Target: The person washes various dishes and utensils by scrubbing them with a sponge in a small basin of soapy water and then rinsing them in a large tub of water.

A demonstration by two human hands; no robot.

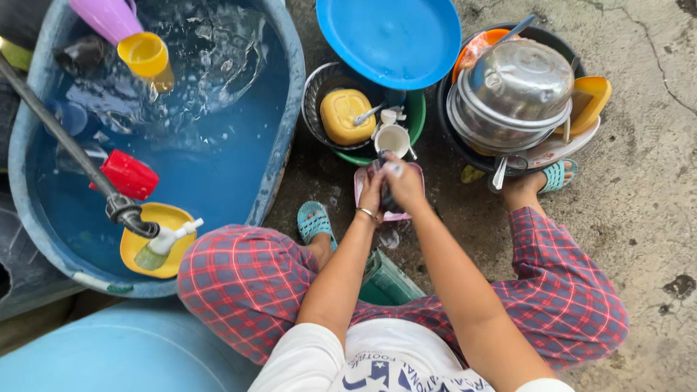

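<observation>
Left hand [372,194] and right hand [404,185] meet over a pink plate [361,190], both closed around a small dark item [385,194] whose kind cannot be told. Just beyond the plate stands a white cup [393,139], beside a yellow box [345,115] in a basket [314,94]. Left of the plate, a blue tub [287,109] holds water; right of it, steel pots [517,87] are stacked

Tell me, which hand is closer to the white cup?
The right hand, probably. It sits just below the white cup, nearly touching, while the left hand is lower and farther back. Both hands clasp a small dark item together.
</observation>
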